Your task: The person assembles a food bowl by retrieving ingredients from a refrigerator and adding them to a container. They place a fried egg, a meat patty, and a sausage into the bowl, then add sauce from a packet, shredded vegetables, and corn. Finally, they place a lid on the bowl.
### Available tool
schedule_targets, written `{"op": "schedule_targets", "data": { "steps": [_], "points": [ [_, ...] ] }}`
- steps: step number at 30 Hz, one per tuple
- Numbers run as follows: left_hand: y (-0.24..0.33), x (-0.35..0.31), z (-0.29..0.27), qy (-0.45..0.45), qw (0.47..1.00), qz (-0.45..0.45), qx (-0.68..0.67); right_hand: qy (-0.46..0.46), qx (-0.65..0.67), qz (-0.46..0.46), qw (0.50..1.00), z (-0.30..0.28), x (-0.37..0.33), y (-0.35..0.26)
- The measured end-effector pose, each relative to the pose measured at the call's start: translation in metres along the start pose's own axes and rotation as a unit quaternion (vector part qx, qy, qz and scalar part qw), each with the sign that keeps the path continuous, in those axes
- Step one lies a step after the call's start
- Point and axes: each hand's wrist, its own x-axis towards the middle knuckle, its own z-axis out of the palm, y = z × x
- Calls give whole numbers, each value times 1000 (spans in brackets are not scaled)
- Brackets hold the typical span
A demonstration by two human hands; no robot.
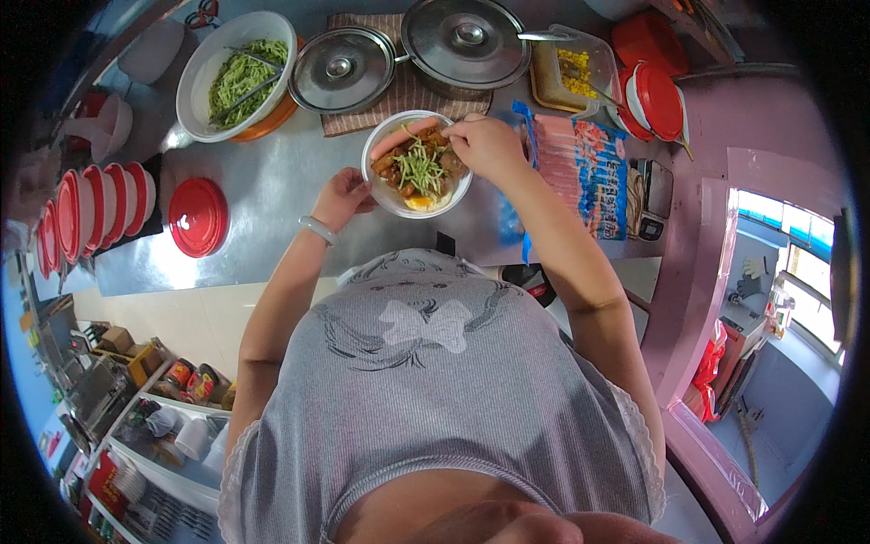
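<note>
A white round bowl point(464, 188) sits on the metal counter in front of me. In it lie brown chunks of food, a heap of shredded cucumber point(420, 169), a pink sausage point(404, 136) along the far rim and a piece of egg point(419, 203). My left hand point(344, 197), wearing a pale wristband, has its fingers curled against the bowl's left side. Over the far right rim reaches my right hand point(483, 145), thumb and fingers pinched together above the food near the sausage's end. What those fingertips hold, if anything, is too small to make out.
Beyond the bowl stand two lidded steel pots point(465, 45) on a striped cloth, a tub of shredded cucumber point(190, 91) with tongs, and a corn container point(546, 77). A sausage pack point(580, 168) lies right. Red lids point(198, 218) and stacked bowls point(100, 207) are left.
</note>
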Motion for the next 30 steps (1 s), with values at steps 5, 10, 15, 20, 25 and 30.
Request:
{"op": "schedule_targets", "data": {
  "steps": [5,10,15,20,25,30],
  "points": [
    [5,-7,2,8,999,-31,-2,92,129,24,987,-6,-2,4],
    [-1,-26,-14,6,999,-34,-30,36,581,227,781,11,-12,41],
    [-9,-41,-47,58,996,-31,-59,189,-48,-38,980,65,17,53],
    [-7,-45,-57,32,998,-33,-34,200,19,-20,980,96,40,78],
    [-7,-43,-53,50,998,-29,-34,156,-69,-18,985,81,41,73],
    [-3,-36,-46,38,999,-6,19,137,-36,-71,987,71,24,75]
  ]
}}
